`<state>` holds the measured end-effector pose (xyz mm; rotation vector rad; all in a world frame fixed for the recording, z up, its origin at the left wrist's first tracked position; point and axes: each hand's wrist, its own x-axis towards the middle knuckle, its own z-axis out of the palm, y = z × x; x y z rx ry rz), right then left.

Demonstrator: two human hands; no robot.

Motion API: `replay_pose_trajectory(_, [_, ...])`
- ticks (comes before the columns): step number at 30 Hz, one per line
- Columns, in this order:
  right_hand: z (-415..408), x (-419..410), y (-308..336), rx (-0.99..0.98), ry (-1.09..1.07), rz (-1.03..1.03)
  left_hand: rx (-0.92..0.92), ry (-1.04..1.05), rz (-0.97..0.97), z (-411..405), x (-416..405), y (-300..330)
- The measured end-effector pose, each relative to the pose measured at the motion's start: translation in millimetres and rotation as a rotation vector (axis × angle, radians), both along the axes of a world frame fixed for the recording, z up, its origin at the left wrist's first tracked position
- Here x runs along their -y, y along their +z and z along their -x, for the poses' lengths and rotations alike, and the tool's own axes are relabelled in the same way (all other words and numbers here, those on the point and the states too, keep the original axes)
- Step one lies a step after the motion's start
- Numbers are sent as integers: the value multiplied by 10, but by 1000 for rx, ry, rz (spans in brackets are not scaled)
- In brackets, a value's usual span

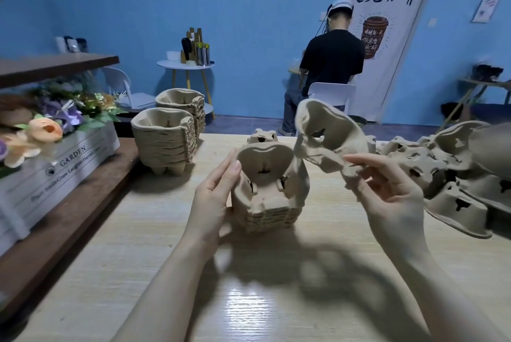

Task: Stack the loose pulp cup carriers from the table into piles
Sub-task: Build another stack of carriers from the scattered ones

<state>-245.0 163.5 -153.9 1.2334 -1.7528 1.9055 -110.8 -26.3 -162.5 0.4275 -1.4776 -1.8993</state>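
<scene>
Wooden table (110, 258), short pile (269, 198) growing.
Left hand (215, 189) steadies it, fingers straight; right hand (387, 192) pinches a loose carrier (329, 137) for nesting.

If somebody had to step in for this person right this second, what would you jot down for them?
Left hand: open, fingers straight against the side of the small pile in the middle of the table.
Right hand: grip on one loose carrier, held in the air just right of that pile.
Done: two tall piles stand at the far left of the table.
Left: set the held carrier on the small pile, then work through the loose heap on the right and the single carrier behind the pile.
</scene>
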Motion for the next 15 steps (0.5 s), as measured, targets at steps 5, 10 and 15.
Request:
replay_pose_trajectory(5, [-155, 170, -46, -156, 99, -46, 30, -40, 11, 34, 53, -23])
replay_pose_trajectory(10, [-195, 265, -117, -243, 103, -138, 74, -20, 52, 43, 60, -43])
replay_pose_trajectory(15, [-200, 265, -182, -309, 52, -184, 124, -52, -18, 26, 15, -9])
